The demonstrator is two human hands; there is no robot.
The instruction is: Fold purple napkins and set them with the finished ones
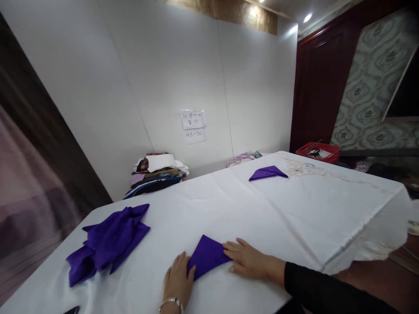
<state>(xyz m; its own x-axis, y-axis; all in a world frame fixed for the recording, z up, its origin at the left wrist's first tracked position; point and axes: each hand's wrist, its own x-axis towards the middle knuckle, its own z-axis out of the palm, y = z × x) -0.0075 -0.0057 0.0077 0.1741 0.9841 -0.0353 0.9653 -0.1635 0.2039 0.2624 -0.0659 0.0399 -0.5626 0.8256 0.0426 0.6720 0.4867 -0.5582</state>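
Red basket [335, 154] of dark items [316, 153] beyond purple cloth [209, 255]

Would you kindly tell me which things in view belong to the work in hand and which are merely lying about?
In the work:
near folded purple cloth, touched by left hand and right hand
crumpled purple fabric, probably, by its colour
far folded purple cloth, probably likewise

Lying about:
clothes stack by the wall
red basket
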